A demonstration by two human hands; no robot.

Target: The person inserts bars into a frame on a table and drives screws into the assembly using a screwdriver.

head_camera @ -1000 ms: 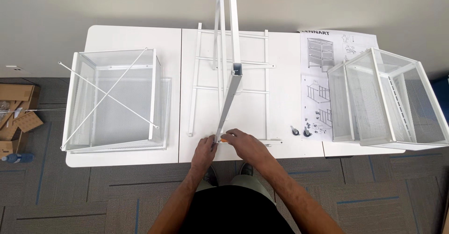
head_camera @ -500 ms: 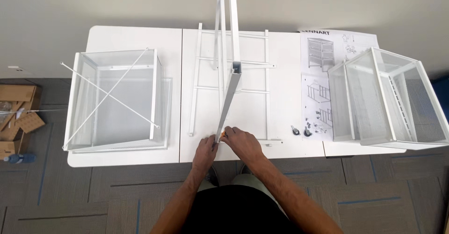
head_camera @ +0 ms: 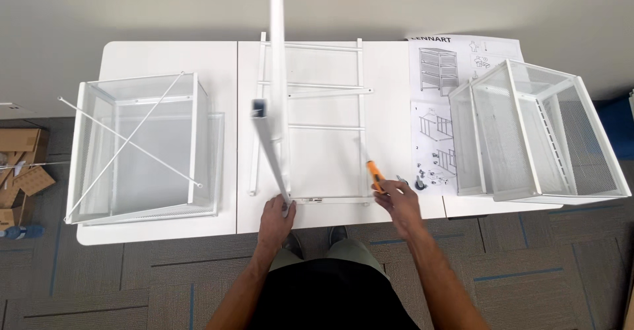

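A white metal ladder-like frame [head_camera: 323,127] lies flat on the white table [head_camera: 172,53]. My left hand [head_camera: 276,214] grips the base of a white square post [head_camera: 267,145] that rises steeply from the frame's near left corner toward the camera. A second white bar [head_camera: 277,53] stands up behind it. My right hand [head_camera: 395,198] is at the frame's near right corner and closes on an orange-handled screwdriver [head_camera: 374,175].
A white mesh drawer [head_camera: 142,148] with thin crossed rods sits on the left of the table. Two more mesh drawers [head_camera: 535,132] stand on the right. An assembly sheet [head_camera: 439,92] lies beside them, with small black hardware [head_camera: 417,185] near its lower edge. Cardboard scraps lie on the floor at far left.
My right hand left the post's base, moved right, and picked up the orange screwdriver. The post has tilted to the left. My left hand stays on its base.
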